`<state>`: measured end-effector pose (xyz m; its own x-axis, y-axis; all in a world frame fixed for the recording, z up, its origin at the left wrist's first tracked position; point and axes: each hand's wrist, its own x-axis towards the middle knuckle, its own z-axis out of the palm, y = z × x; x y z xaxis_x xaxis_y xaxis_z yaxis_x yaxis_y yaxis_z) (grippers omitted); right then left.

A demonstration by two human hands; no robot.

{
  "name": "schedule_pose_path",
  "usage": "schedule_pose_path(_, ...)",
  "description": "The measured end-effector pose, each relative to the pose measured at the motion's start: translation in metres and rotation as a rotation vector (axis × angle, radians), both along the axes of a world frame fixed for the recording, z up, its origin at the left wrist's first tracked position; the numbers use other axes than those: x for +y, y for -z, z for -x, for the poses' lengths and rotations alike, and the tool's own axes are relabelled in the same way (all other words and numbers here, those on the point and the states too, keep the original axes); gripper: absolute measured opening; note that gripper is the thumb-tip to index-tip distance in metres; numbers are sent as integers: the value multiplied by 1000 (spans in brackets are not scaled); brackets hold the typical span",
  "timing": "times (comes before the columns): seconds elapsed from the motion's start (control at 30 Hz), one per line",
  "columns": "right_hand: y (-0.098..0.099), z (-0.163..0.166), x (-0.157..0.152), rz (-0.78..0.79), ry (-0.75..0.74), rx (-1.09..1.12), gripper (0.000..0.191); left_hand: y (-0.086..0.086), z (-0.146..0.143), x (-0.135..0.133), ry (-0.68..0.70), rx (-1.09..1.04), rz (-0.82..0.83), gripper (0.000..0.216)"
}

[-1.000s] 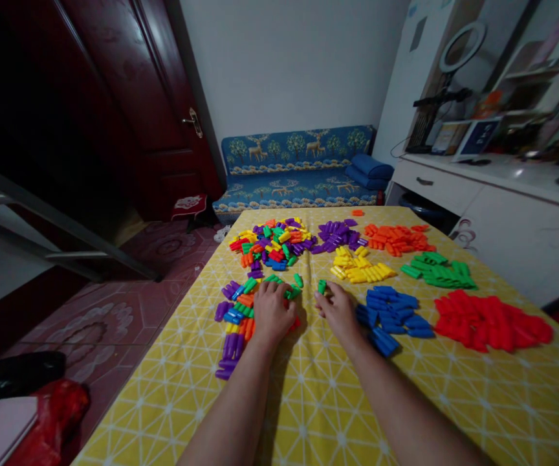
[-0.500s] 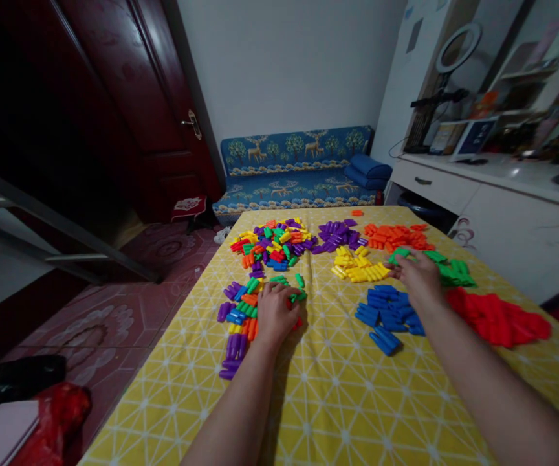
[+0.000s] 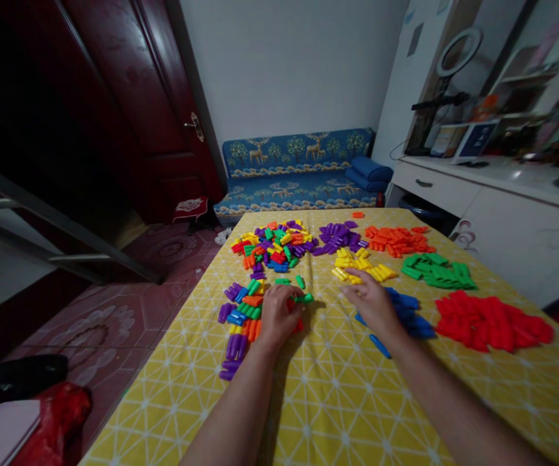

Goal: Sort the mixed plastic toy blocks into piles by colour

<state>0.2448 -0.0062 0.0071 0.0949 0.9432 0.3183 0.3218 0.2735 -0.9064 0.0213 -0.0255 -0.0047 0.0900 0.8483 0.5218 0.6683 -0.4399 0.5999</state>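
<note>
Left hand (image 3: 277, 317) (palm down) — on pegs (image 3: 241, 312)

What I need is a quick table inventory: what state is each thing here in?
Left hand, fingers curled, resting on near mixed pieces.
Right hand, open, palm down.
Blue pile, single-colour, partly hidden by that hand.
Far mixed pile, colours jumbled.
Yellow pile, single-colour.
Green pile, single-colour.
Red pile, single-colour.
Orange pile, single-colour.
Purple pile, single-colour.
Drawer, shut.
Ring light, unlit.
</note>
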Motion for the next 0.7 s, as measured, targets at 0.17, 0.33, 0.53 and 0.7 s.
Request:
schedule_pose_path(0.17,10,61,-32,-12,-173,-179,42,0,-1,-5,147,-131,-32,16)
schedule_pose_path(0.33,15,61,-37,-61,-168,-254,30,-1,-3,-5,178,-171,-50,13)
schedule_pose_path(0.53,6,22,-16,-52,17,-85,30,-2,-3,-3,102,-33,-127,13)
schedule_pose_path(0.7,17,-64,21,-88,431,94,43,1,-2,0,57,-11,-151,16)
